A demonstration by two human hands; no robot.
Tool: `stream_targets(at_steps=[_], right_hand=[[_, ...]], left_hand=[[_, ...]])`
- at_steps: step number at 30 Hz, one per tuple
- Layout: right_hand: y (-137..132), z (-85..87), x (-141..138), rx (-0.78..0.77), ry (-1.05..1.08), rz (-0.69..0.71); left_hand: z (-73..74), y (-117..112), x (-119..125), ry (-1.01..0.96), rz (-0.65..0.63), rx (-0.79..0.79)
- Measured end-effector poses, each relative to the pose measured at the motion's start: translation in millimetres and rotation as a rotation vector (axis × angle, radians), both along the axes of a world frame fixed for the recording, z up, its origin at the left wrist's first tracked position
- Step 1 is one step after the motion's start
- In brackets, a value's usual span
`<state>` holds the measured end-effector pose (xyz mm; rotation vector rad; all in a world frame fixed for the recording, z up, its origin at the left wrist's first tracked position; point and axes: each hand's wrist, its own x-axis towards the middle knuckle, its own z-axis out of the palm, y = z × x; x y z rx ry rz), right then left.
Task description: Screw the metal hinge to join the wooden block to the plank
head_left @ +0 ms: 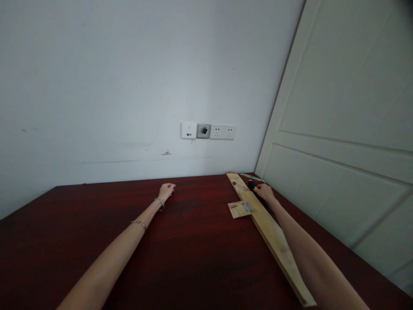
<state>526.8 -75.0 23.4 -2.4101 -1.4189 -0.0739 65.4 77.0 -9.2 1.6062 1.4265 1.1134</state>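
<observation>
My left hand (167, 190) rests on the dark red tabletop with its fingers curled in, and nothing shows in it. At the far right, my right hand (265, 192) is closed on a black-and-yellow handled tool (252, 184), held just over the far part of a long wooden board (274, 234); its tip cannot be made out. The board lies lengthwise beside my right forearm. A small wooden piece (236, 210) sits against the board's left edge. Where the two meet lies a cluster of small grey metal pieces (248, 206), too small to name surely.
The dark red table (193, 262) meets a white wall (129, 86) at the back. Several sockets (222, 132) are set in that wall. A white panelled door (338, 129) stands along the right side. A thin pale strip (252, 177) lies in the far right corner.
</observation>
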Motion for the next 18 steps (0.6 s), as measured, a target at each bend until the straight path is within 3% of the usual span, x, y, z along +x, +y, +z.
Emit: stream_targets(at_steps=[4, 10, 14, 18], right_hand=[[7.9, -15.3, 10.3, -0.014, 0.022, -0.008], [10.2, -22.1, 8.9, 0.012, -0.002, -0.015], [4.4, -15.7, 3.1, 0.003, -0.031, -0.016], [-11.1, 1.9, -4.1, -0.008, -0.063, 0.001]], left_hand=[[-0.9, 2.5, 0.3, 0.026, 0.006, -0.010], [-1.9, 3.7, -0.3, 0.051, 0.013, -0.011], [-1.0, 3.1, -0.2, 0.059, 0.007, -0.014], [-0.8, 4.0, 1.1, 0.068, -0.004, -0.014]])
